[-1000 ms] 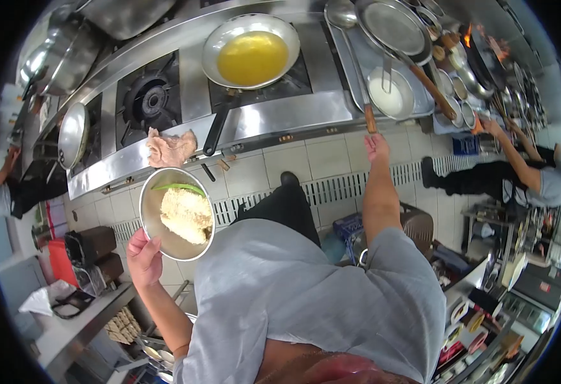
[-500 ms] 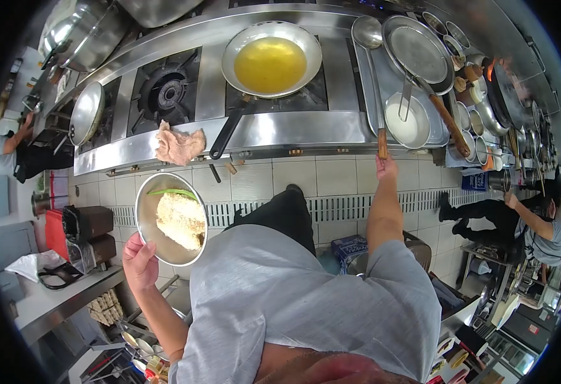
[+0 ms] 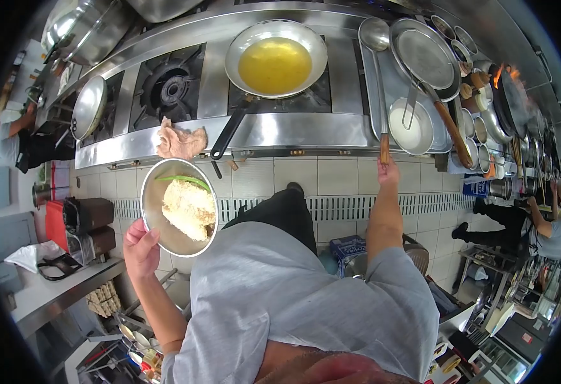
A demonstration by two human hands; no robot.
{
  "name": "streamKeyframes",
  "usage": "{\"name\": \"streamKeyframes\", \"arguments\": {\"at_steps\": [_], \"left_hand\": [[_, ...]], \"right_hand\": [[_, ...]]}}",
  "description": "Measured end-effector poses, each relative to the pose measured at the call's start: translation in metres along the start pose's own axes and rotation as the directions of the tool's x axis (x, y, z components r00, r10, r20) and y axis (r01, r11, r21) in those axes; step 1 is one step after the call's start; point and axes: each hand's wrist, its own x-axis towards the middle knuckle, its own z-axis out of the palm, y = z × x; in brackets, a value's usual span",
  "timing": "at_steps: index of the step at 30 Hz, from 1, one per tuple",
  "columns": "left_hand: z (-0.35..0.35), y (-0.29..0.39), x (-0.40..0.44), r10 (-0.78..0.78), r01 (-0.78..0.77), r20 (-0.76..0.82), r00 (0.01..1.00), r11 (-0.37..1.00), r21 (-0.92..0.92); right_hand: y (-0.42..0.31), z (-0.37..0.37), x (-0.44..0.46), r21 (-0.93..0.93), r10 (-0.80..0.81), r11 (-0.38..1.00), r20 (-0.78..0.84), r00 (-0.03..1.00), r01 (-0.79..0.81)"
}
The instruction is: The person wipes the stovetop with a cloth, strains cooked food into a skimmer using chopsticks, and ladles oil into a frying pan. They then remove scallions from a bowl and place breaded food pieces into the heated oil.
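Note:
My left hand grips the rim of a round metal bowl, thumb over the edge. Inside the bowl lie pale, crumbly-looking food and a long green pepper. My right hand is closed round the wooden handle end of a ladle, whose metal cup rests on the tray at the back right. On the stove a frying pan holds yellow oil, its black handle pointing towards me. A crumpled pinkish cloth lies on the stove's front edge, just beyond the bowl.
An iron burner sits left of the pan, with another pan tilted further left. The tray on the right carries a white-filled bowl and a wooden-handled strainer. Flames rise by a dark wok. Co-workers stand at both sides.
My left hand has moved the bowl slightly right and away from me. My right hand stays on the ladle. Flames by the wok look larger, and the right-hand co-worker has shifted.

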Motion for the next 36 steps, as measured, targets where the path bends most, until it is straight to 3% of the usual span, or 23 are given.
{"name": "streamKeyframes", "arguments": {"at_steps": [5,7,9,11,14,16,18,20,23,26,29,32,36], "left_hand": [[0.024,0.003,0.017,-0.021,0.022,-0.021,1.000,0.999,0.045],[0.032,0.002,0.029,-0.048,0.049,-0.019,0.999,0.998,0.045],[0.037,-0.004,0.042,-0.071,0.072,-0.025,0.997,0.996,0.049],[0.051,-0.005,0.058,-0.074,0.076,-0.040,0.996,0.996,0.051],[0.048,-0.014,0.085,-0.101,0.099,0.017,0.995,0.988,0.115],[0.046,-0.017,0.105,-0.104,0.092,0.077,0.992,0.986,0.138],[0.045,-0.020,0.124,-0.098,0.080,0.128,0.987,0.986,0.145],[0.041,-0.018,0.137,-0.107,0.071,0.207,0.972,0.982,0.172],[0.036,-0.015,0.149,-0.108,0.045,0.269,0.957,0.972,0.231],[0.035,0.000,0.153,-0.124,0.025,0.290,0.949,0.946,0.322],[0.027,0.005,0.157,-0.117,0.002,0.336,0.935,0.946,0.325],[0.018,0.011,0.161,-0.126,0.017,0.342,0.931,0.952,0.305],[0.010,0.009,0.170,-0.151,0.050,0.346,0.926,0.957,0.285]], "right_hand": [[0.006,0.004,-0.030,0.013,0.065,0.998,0.041,0.997,-0.066],[0.033,-0.024,-0.039,-0.381,0.173,0.920,0.174,0.970,-0.096],[0.030,0.010,-0.125,-0.852,0.339,0.520,0.139,0.930,-0.062],[0.036,0.041,-0.202,-0.923,0.377,0.374,0.241,0.894,0.092],[0.018,0.091,-0.273,-0.821,0.225,0.320,0.550,0.804,0.472],[-0.002,0.145,-0.319,-0.667,0.008,0.287,0.720,0.694,0.688],[-0.021,0.201,-0.366,-0.605,-0.099,0.281,0.754,0.650,0.745],[-0.027,0.254,-0.417,-0.475,-0.124,0.340,0.833,0.539,0.812],[-0.008,0.313,-0.471,-0.295,-0.022,0.054,0.955,0.296,0.954],[0.021,0.344,-0.482,-0.038,0.221,-0.364,0.967,0.126,0.931],[0.037,0.359,-0.487,-0.059,0.329,-0.456,0.916,0.229,0.888],[0.040,0.367,-0.485,-0.147,0.320,-0.359,0.908,0.270,0.922],[0.049,0.372,-0.481,-0.046,0.279,-0.461,0.940,0.194,0.886]]}}
